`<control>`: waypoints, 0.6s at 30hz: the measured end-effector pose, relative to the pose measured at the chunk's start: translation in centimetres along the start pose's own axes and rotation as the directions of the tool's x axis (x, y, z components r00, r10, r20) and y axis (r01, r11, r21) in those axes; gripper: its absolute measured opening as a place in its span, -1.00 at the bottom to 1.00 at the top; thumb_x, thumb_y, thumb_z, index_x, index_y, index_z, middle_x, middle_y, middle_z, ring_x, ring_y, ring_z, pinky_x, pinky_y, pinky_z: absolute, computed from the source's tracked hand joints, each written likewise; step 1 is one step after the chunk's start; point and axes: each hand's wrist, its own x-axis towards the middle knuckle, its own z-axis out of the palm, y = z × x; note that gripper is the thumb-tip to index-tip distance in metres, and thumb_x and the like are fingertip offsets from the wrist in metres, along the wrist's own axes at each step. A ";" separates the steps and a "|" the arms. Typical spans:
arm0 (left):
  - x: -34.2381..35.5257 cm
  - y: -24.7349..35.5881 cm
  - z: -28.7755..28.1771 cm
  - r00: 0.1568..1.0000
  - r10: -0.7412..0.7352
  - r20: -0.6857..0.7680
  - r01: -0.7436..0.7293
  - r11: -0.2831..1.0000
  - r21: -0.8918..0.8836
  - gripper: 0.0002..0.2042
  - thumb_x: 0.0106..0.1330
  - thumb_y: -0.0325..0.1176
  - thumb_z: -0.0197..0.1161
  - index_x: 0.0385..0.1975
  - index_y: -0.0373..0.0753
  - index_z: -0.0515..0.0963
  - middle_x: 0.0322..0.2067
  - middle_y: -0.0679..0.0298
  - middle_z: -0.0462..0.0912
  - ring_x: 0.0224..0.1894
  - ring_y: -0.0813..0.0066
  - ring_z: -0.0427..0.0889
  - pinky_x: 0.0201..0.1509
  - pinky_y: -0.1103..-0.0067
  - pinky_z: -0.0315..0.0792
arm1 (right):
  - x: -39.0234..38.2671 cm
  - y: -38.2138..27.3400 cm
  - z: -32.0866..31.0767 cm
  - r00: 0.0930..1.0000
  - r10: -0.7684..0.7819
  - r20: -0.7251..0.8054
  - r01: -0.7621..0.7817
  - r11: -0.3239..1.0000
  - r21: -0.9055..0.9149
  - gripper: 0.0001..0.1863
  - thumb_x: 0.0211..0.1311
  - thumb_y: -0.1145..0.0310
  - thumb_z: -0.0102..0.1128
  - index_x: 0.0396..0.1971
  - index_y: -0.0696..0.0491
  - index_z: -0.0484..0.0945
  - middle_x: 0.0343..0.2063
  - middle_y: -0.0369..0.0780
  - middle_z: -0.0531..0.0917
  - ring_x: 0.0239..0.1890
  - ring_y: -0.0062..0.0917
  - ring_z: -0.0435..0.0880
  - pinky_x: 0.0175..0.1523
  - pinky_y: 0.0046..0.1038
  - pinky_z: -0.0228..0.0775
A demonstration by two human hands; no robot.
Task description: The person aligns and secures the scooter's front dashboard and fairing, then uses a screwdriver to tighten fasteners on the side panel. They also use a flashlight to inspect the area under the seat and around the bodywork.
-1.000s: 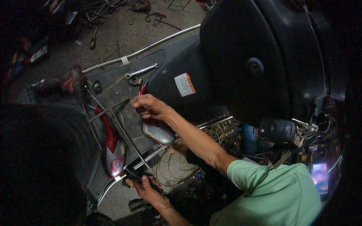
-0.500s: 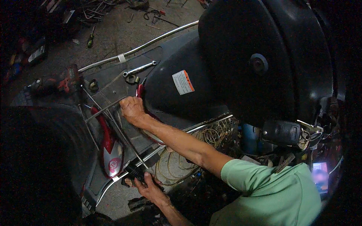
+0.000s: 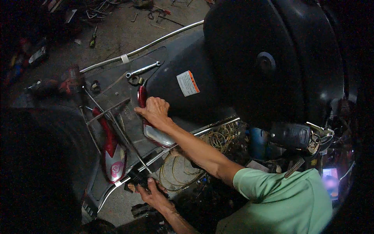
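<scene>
My right hand [image 3: 154, 111] is closed over the red-and-silver scooter mirror [image 3: 157, 137] lying on the grey footboard [image 3: 105, 101], hiding its middle. A second such mirror [image 3: 111, 142], with a pink sticker, lies to the left, and a thin metal rod [image 3: 125, 136] lies diagonally between the two. A double-ended wrench [image 3: 142, 69] and a small metal fitting [image 3: 135, 80] rest above my right hand. At the lower rail, my left hand [image 3: 154, 193] is closed on a black cylindrical object [image 3: 138, 178], partly hidden by the fingers.
A red-and-black power tool [image 3: 72, 84] lies at the footboard's left. The black front panel [image 3: 249, 46] rises at right, a key fob [image 3: 290, 136] below it. Coiled cables [image 3: 181, 171], a blue container [image 3: 257, 140], a screwdriver [image 3: 93, 39] and scattered scrap metal [image 3: 105, 9] lie around the scooter.
My right hand first moved left toward a metal bar, then back right onto the mirror. My left hand stays on the black object. The view has shifted slightly.
</scene>
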 end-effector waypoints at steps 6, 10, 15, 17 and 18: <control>0.4 -0.6 0.0 0.998 0.014 0.061 -0.013 1.000 -0.015 -0.55 0.25 -0.38 0.15 0.10 -0.35 0.21 -0.60 0.33 0.40 -0.70 0.64 0.30 -0.71 0.68 0.18 | -0.8 0.7 0.1 0.998 0.061 0.017 -0.061 0.998 0.011 -0.44 -0.14 -0.12 0.20 -0.60 0.19 0.58 -0.47 0.04 0.62 -0.37 -0.08 0.61 -0.27 -0.11 0.39; 0.4 -0.5 0.1 0.998 0.017 0.064 -0.017 1.000 -0.001 -0.56 0.24 -0.39 0.16 0.08 -0.35 0.22 -0.61 0.33 0.40 -0.70 0.64 0.30 -0.71 0.67 0.18 | -2.8 1.8 -2.2 0.998 0.021 0.052 -0.026 0.995 0.093 -0.40 -0.13 -0.16 0.17 -0.62 0.21 0.60 -0.58 0.06 0.59 -0.46 -0.10 0.61 -0.31 -0.18 0.42; 1.0 -0.7 0.3 0.994 0.046 0.104 -0.048 0.999 0.019 -0.56 0.22 -0.39 0.19 0.05 -0.37 0.25 -0.60 0.33 0.40 -0.68 0.64 0.30 -0.67 0.65 0.20 | -4.6 3.6 -4.3 0.997 0.032 0.069 -0.052 0.952 0.303 -0.40 -0.12 -0.19 0.18 -0.64 0.18 0.59 -0.66 0.03 0.56 -0.54 -0.14 0.60 -0.37 -0.22 0.41; 1.3 -0.8 0.1 0.996 0.048 0.076 -0.055 0.994 0.094 -0.57 0.21 -0.39 0.19 0.04 -0.39 0.27 -0.57 0.31 0.42 -0.64 0.57 0.35 -0.60 0.61 0.27 | -4.5 3.3 -4.3 0.997 0.031 0.069 -0.052 0.944 0.326 -0.41 -0.12 -0.19 0.19 -0.64 0.17 0.59 -0.67 0.02 0.56 -0.56 -0.15 0.59 -0.39 -0.23 0.40; 2.2 -2.0 0.1 0.958 0.287 0.031 -0.286 0.933 0.216 -0.59 0.21 -0.40 0.19 0.01 -0.40 0.28 -0.57 0.28 0.43 -0.60 0.52 0.38 -0.54 0.58 0.30 | -4.4 3.3 -4.0 0.997 0.027 0.071 -0.050 0.940 0.339 -0.41 -0.12 -0.19 0.19 -0.64 0.16 0.59 -0.68 0.01 0.56 -0.57 -0.16 0.59 -0.40 -0.24 0.40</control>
